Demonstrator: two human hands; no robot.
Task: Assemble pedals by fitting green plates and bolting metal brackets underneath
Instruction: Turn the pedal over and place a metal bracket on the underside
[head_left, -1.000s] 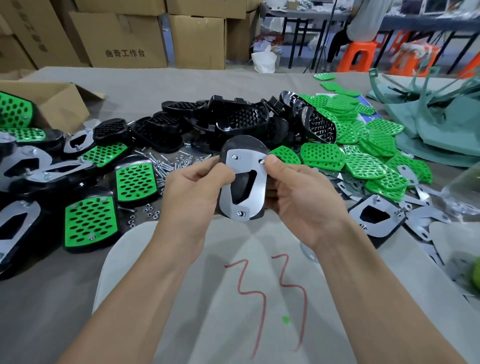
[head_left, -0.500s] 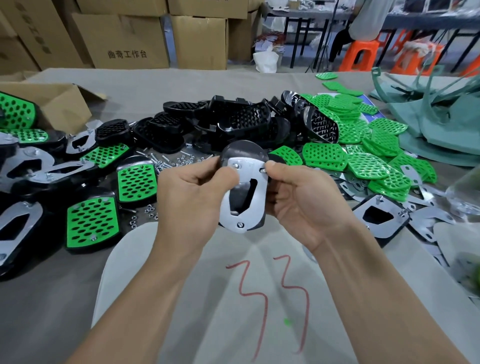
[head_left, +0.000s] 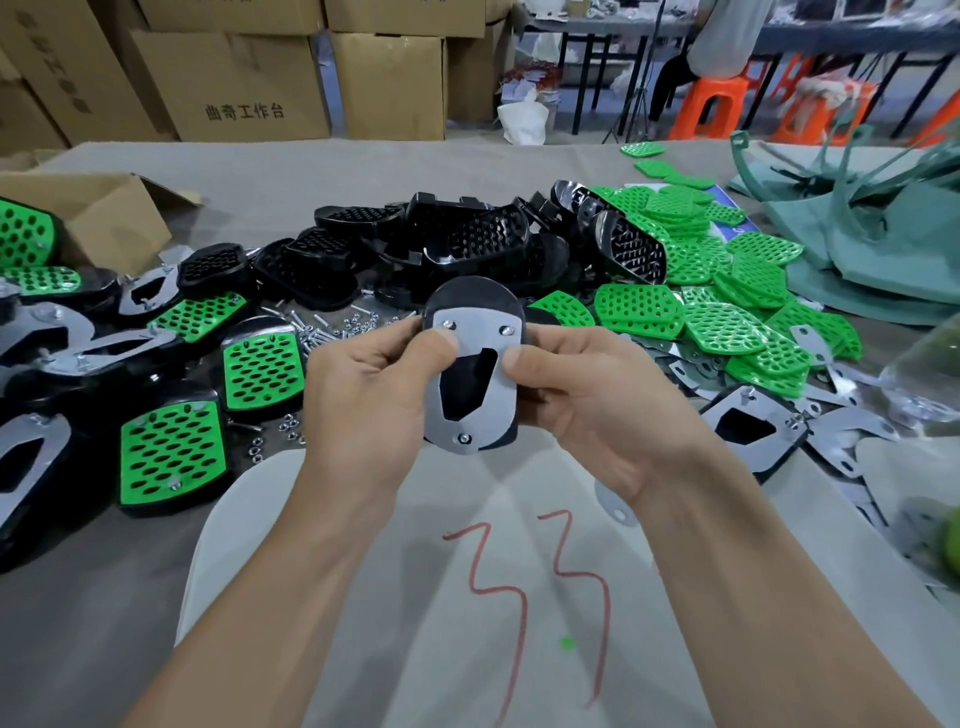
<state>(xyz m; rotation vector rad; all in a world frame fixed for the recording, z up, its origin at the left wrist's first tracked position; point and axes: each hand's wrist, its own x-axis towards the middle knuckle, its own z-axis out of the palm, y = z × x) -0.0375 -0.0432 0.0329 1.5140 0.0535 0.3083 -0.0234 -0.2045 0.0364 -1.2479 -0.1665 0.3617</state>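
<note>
Both hands hold one black pedal (head_left: 470, 301) upright at the centre, underside toward me. A silver metal bracket (head_left: 498, 395) with three bolt ends lies against that underside. My left hand (head_left: 371, 387) grips the pedal's left edge, thumb pressed on the bracket below the upper left bolt. My right hand (head_left: 587, 400) grips the right edge, thumb on the bracket's right arm. The green plate side faces away and is hidden.
Assembled green-faced pedals (head_left: 171, 452) lie at the left. Empty black pedal shells (head_left: 467, 244) are piled behind, loose green plates (head_left: 727, 312) at the right, spare brackets (head_left: 852, 431) beyond my right hand. Small bolts and nuts (head_left: 337, 325) are scattered mid-table. An open cardboard box (head_left: 98, 208) stands back left.
The pedal has come slightly lower and closer to me. My left thumb slid from the bracket's edge onto its face; my right thumb dropped from the upper right bolt to the bracket's arm.
</note>
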